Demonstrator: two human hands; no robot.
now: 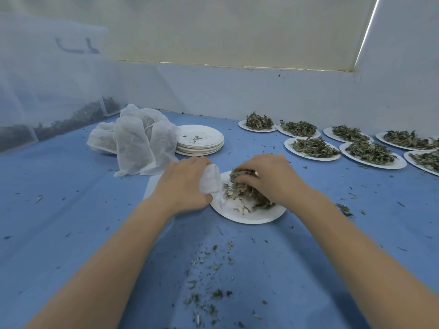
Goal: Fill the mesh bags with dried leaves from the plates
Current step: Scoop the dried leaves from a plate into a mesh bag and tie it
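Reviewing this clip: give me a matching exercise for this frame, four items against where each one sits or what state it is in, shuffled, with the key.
Items
1. left hand
2. right hand
3. stack of plates
4. filled mesh bags

States
A. piled at far left of the blue table
B. holds an open mesh bag
C. empty apart from a few scraps
D. grips a clump of dried leaves

Pairs: 1-B, 2-D, 3-C, 4-A

A plate [249,216] of dried leaves [249,193] sits mid-counter [83,210], a mesh bag [210,180] at its left edge. Behind and to the left lie a pile of bags [133,143] and stacked plates [202,141]. Leaf-laden plates [313,148] line the right rear.
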